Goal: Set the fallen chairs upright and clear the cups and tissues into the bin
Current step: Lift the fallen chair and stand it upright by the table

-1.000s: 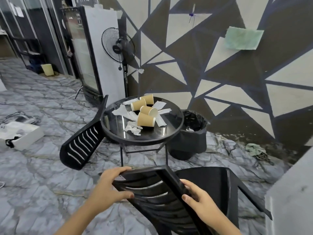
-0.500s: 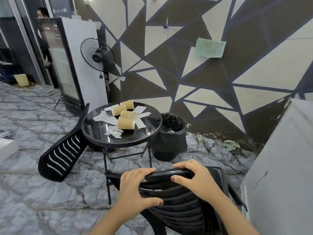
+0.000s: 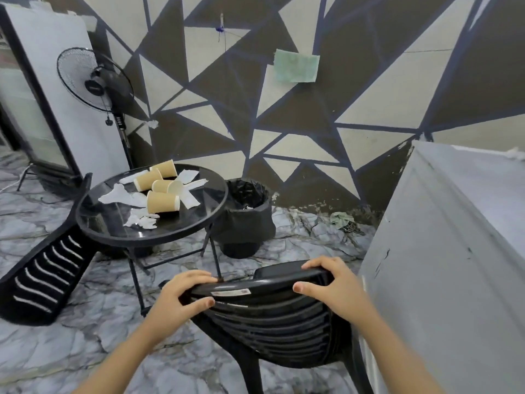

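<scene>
Closest to me, my left hand [image 3: 181,297] and right hand [image 3: 332,285] both clasp the top rail of the black plastic chair [image 3: 270,317]. I judge it light and stiff but smooth, so the rail edge is the surest grip. Beyond it, the second chair [image 3: 48,274] lies tipped against the table [image 3: 199,217]; its slatted back should offer a similar hold. The paper cups [image 3: 162,201] and tissues [image 3: 120,196] on the table look feather-light and crushable. The bin [image 3: 247,220] stands just beside the table.
</scene>
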A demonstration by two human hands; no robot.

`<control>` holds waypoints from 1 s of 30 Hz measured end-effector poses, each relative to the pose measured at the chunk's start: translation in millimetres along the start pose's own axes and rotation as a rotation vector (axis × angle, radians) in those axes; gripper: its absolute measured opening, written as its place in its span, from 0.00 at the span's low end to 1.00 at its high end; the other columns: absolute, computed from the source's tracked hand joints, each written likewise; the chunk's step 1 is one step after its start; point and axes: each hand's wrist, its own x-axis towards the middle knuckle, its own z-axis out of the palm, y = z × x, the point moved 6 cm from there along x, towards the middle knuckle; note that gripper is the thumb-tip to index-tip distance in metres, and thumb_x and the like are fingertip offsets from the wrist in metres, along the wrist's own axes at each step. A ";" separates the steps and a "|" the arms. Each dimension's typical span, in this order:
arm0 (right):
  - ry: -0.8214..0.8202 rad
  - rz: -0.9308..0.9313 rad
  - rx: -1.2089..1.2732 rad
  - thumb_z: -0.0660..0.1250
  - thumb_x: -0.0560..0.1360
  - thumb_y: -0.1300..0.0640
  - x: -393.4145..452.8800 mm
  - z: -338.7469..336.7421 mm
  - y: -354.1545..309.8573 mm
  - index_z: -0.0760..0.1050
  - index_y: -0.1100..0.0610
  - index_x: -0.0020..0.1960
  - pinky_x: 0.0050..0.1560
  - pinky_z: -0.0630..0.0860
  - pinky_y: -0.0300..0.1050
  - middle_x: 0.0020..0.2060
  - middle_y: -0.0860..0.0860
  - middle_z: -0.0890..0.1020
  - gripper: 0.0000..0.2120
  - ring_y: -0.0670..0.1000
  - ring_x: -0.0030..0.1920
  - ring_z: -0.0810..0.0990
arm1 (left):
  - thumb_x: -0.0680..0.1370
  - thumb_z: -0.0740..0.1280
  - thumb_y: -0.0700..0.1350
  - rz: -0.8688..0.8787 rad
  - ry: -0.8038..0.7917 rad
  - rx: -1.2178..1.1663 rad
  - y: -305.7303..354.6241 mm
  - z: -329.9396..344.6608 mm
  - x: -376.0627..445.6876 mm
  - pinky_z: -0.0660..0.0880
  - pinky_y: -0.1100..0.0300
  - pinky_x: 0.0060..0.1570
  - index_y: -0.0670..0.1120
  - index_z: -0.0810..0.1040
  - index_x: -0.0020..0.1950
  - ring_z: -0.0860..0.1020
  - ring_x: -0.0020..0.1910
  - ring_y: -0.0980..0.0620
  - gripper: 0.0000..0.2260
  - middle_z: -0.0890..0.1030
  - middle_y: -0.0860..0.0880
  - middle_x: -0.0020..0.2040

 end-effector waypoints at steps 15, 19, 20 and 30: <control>0.161 0.009 0.093 0.80 0.57 0.46 4.7 3.6 5.1 0.78 0.39 0.38 0.46 0.66 0.32 0.46 0.44 0.76 0.14 0.36 0.49 0.73 | 0.53 0.61 0.80 -0.292 -0.013 -0.093 -81.9 -28.0 3.9 0.61 0.47 0.68 0.61 0.75 0.58 0.62 0.70 0.49 0.40 0.66 0.52 0.68; 0.233 -0.020 0.147 0.80 0.54 0.47 5.3 3.5 8.4 0.79 0.39 0.37 0.48 0.68 0.34 0.44 0.44 0.78 0.15 0.38 0.48 0.76 | 0.50 0.67 0.77 -0.386 -0.019 -0.291 -97.3 -15.8 5.8 0.67 0.47 0.64 0.60 0.72 0.61 0.65 0.69 0.50 0.43 0.66 0.54 0.68; 0.253 -0.021 0.155 0.80 0.52 0.46 5.7 2.3 9.7 0.79 0.39 0.37 0.48 0.69 0.33 0.43 0.44 0.78 0.16 0.38 0.48 0.76 | 0.49 0.70 0.74 -0.402 -0.003 -0.354 -99.3 -12.5 7.8 0.71 0.50 0.58 0.58 0.73 0.59 0.70 0.64 0.48 0.42 0.71 0.52 0.64; 0.419 0.043 0.244 0.80 0.56 0.62 -6.7 -33.3 41.8 0.81 0.43 0.36 0.39 0.73 0.24 0.42 0.53 0.82 0.17 0.39 0.39 0.79 | 0.60 0.67 0.43 -0.363 0.144 -0.398 -73.8 7.2 49.0 0.71 0.55 0.43 0.48 0.76 0.42 0.74 0.43 0.47 0.12 0.76 0.47 0.43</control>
